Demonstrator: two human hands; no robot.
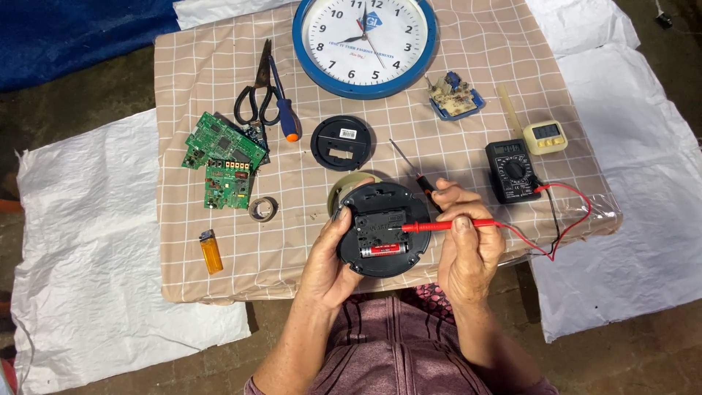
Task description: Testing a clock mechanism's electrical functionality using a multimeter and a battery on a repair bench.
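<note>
Checkered worktop [219, 73] | your left hand [325, 256] gripped light, rigid clock back [384, 230] by its rim | right hand [468, 245] pinched red probe [446, 225], stiff, slim.

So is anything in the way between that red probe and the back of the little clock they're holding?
Nothing visible. The right hand holds the red probe, whose tip already reaches the black clock movement above the red battery. The left hand grips the round clock back at its left edge, clear of the probe.
</note>
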